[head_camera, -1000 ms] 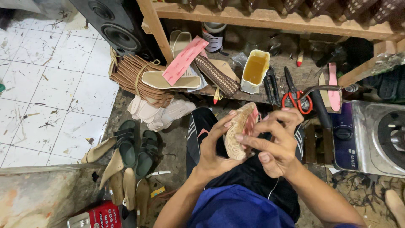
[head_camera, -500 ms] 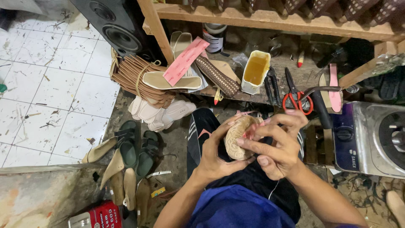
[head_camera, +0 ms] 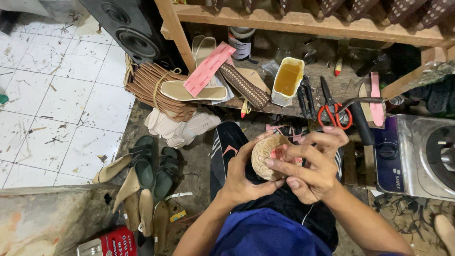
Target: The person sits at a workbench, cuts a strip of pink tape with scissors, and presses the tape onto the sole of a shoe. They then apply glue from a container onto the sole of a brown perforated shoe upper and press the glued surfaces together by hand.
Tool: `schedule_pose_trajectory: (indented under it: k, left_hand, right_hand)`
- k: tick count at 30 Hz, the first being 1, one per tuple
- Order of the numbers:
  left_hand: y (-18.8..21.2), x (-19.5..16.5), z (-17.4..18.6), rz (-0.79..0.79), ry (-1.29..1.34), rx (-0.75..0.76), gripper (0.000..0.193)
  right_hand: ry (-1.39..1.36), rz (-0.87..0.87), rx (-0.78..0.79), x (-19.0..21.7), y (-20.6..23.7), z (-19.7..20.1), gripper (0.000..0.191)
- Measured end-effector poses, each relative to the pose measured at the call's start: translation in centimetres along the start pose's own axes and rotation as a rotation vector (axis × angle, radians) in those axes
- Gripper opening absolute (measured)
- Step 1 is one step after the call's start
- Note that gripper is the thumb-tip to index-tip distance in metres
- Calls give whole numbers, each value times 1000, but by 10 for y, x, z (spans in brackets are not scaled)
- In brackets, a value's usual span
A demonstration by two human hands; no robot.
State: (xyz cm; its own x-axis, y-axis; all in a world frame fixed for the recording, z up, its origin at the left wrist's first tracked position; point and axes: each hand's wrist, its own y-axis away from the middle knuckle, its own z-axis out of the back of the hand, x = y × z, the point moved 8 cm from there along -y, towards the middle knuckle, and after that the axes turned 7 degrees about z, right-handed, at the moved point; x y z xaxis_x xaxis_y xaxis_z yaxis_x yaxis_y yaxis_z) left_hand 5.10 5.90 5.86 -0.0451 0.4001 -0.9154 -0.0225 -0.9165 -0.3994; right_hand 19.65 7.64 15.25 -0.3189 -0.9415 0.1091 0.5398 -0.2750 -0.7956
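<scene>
Lit evenly and softly from above, brightest on white floor tiles (head_camera: 52,109); dim under wooden shelf (head_camera: 303,21); sharp centre, slightly stretched corners.

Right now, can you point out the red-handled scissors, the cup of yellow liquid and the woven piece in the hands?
red-handled scissors (head_camera: 334,114), head view, on the red handle loops.
cup of yellow liquid (head_camera: 287,80), head view, on the liquid surface.
woven piece (head_camera: 262,157), head view, on its beige woven face.

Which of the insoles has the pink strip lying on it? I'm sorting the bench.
The beige insole atop the brown coiled stack, left of the yellow glue cup; the pink strip lies slanted across it.
</scene>
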Motion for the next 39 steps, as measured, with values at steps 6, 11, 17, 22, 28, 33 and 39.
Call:
schedule_pose_trajectory:
  k: [6, 11, 17, 22, 28, 33, 39]
  left_hand:
    - [-2, -2, 2, 28, 24, 6, 93]
    - [1, 11, 5, 127, 105, -24, 97]
    - [17, 68, 28, 298, 485, -115, 92]
    - [18, 97, 44, 297, 811, -203, 91]
    - [20, 86, 42, 365, 814, -171, 95]
    - [24, 109, 40, 459, 838, -355, 80]
    - [18, 164, 44, 648, 1313, -454, 64]
  right_hand:
    - [47, 17, 23, 6, -8, -1, 34]
    - [-27, 58, 19, 6, -20, 5, 36]
    - [-239, -451, -212, -126, 5, -8, 35]
    - [141, -557, 333, -232, 58, -107, 43]
    - [455, -419, 576, -256, 98, -145, 44]
    - [338, -514, 399, -256, 98, -133, 36]
    - [379, -359, 422, -245, 81, -128, 46]
